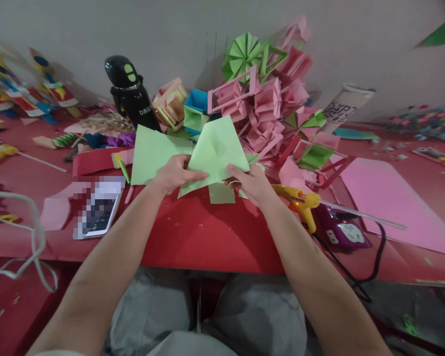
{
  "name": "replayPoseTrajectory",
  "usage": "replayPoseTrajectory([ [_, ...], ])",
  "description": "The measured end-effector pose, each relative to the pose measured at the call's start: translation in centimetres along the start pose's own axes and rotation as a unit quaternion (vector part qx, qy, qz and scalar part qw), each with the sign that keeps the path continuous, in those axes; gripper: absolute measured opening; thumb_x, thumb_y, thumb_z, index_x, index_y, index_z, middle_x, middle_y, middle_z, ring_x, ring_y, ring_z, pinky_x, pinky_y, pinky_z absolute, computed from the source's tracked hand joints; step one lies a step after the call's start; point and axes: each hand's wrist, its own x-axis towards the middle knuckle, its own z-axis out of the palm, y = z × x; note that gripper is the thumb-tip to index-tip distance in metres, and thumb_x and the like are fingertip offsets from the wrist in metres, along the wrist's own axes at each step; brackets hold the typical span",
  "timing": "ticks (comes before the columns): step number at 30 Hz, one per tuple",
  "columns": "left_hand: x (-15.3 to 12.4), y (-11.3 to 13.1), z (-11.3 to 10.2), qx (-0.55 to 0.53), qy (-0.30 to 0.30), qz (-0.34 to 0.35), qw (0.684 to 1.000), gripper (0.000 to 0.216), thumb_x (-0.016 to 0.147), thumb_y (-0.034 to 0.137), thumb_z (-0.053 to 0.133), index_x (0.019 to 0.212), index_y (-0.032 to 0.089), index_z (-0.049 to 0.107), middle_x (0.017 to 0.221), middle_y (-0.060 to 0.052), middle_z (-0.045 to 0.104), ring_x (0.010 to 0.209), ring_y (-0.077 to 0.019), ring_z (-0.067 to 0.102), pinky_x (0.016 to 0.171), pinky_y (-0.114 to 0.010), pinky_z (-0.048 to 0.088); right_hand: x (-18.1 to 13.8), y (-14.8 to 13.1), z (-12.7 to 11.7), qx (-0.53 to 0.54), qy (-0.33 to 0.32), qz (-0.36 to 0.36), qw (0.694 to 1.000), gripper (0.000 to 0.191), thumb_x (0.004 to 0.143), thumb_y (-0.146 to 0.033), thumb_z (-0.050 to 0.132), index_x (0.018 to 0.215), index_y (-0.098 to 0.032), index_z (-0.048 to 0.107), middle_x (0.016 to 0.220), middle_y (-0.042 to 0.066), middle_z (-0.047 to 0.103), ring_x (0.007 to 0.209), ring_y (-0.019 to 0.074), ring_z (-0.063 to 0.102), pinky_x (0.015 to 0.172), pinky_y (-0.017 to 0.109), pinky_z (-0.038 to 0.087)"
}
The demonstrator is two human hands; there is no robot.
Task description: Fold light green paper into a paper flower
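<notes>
A light green paper sheet (222, 148), with a crease or bend near its middle, is held up over the red table in front of me. My left hand (176, 174) pinches its lower left edge, thumb on the near face. At the lower right corner, my right hand (246, 183) grips the same sheet, its fingers partly hidden behind the paper. Behind my left hand lies another light green sheet (154, 153). Below the held one, a small green piece of paper (222, 193) rests on the table.
Folded pink paper shapes (269, 99) are heaped at the back, beside a black bottle (135, 96). To the right are a yellow glue gun (300, 200), a purple power strip (343, 230) with a cord and a pink sheet (396, 198). A phone (102, 207) lies left.
</notes>
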Motion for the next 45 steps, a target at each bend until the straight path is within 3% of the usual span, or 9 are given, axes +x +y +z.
replayPoseTrajectory([
  [17,0.1,0.0,0.3,0.004,-0.014,0.016,1.0,0.057,0.058,0.023,0.092,0.109,0.015,0.069,0.114,-0.013,0.075,0.105,-0.0311,0.071,0.089,-0.044,0.059,-0.1,0.0,0.1,-0.012,0.018,0.012,1.0,0.046,0.066,-0.06,0.085,0.074,-0.017,0.071,0.064,0.006,0.07,0.055,0.0139,0.062,0.055,0.028,0.053],
  [23,-0.3,0.2,2.7,-0.074,0.016,0.069,0.995,0.068,0.058,0.023,0.093,0.119,0.014,0.065,0.125,-0.015,0.071,0.114,-0.0309,0.068,0.097,-0.044,0.056,-0.6,0.3,0.9,-0.095,-0.001,-0.042,0.995,0.04,0.064,-0.053,0.088,0.07,-0.018,0.069,0.065,0.0,0.065,0.059,0.011,0.054,0.056,0.026,0.045],
  [27,-0.7,0.4,4.4,-0.13,-0.021,0.053,0.99,0.068,0.056,0.027,0.095,0.117,0.014,0.066,0.124,-0.016,0.071,0.115,-0.0327,0.067,0.099,-0.045,0.056,-0.8,0.0,1.6,-0.012,0.009,-0.077,0.997,0.035,0.071,-0.053,0.081,0.08,-0.022,0.067,0.079,0.0,0.069,0.073,0.0144,0.062,0.067,0.027,0.053],
  [30,-0.7,1.0,3.4,-0.167,-0.036,0.01,0.985,0.067,0.067,0.044,0.089,0.122,0.017,0.062,0.126,-0.015,0.07,0.112,-0.0314,0.068,0.09,-0.042,0.059,-0.8,-0.5,1.3,0.052,-0.012,-0.082,0.995,0.04,0.073,-0.055,0.078,0.097,-0.026,0.067,0.094,0.001,0.073,0.086,0.0181,0.068,0.074,0.03,0.056],
  [34,-0.7,1.9,-0.6,-0.208,0.007,-0.007,0.978,0.066,0.078,0.072,0.066,0.117,0.019,0.066,0.121,-0.015,0.07,0.108,-0.0312,0.068,0.081,-0.039,0.059,-1.3,-1.6,-0.1,-0.001,-0.141,-0.02,0.99,0.038,0.074,-0.052,0.08,0.096,-0.024,0.069,0.089,0.002,0.074,0.078,0.0193,0.069,0.071,0.031,0.056],
  [36,-0.9,2.2,-2.3,-0.173,0.005,-0.021,0.985,0.071,0.073,0.074,0.07,0.116,0.017,0.068,0.117,-0.016,0.071,0.106,-0.0312,0.068,0.083,-0.039,0.058,-1.7,-2.2,-0.8,-0.053,-0.213,0.034,0.975,0.036,0.076,-0.052,0.079,0.095,-0.022,0.071,0.085,0.002,0.074,0.075,0.0192,0.068,0.067,0.031,0.055],
  [39,-1.4,2.3,-3.3,-0.005,-0.027,-0.056,0.998,0.076,0.065,0.054,0.086,0.13,0.022,0.064,0.116,-0.013,0.07,0.109,-0.0286,0.066,0.086,-0.035,0.055,-1.9,-2.7,-1.2,-0.145,-0.279,0.029,0.949,0.032,0.079,-0.051,0.075,0.088,-0.02,0.073,0.077,0.0,0.07,0.066,0.015,0.061,0.059,0.026,0.047],
  [42,-1.7,1.9,-2.5,0.118,-0.062,-0.053,0.99,0.095,0.055,0.039,0.094,0.141,0.026,0.057,0.125,-0.015,0.065,0.127,-0.0334,0.057,0.092,-0.037,0.052,-1.8,-2.6,-1.0,-0.226,-0.284,-0.032,0.931,0.031,0.077,-0.049,0.078,0.073,-0.019,0.07,0.064,-0.003,0.059,0.058,0.0115,0.049,0.054,0.024,0.038],
  [45,-1.6,1.4,-1.1,0.179,-0.049,0.012,0.983,0.099,0.055,0.034,0.093,0.145,0.031,0.052,0.144,-0.013,0.056,0.146,-0.0369,0.039,0.102,-0.041,0.047,-1.5,-2.3,-0.6,-0.275,-0.259,-0.088,0.922,0.034,0.081,-0.048,0.073,0.065,-0.02,0.065,0.057,-0.006,0.046,0.055,0.0097,0.039,0.054,0.025,0.032],
])
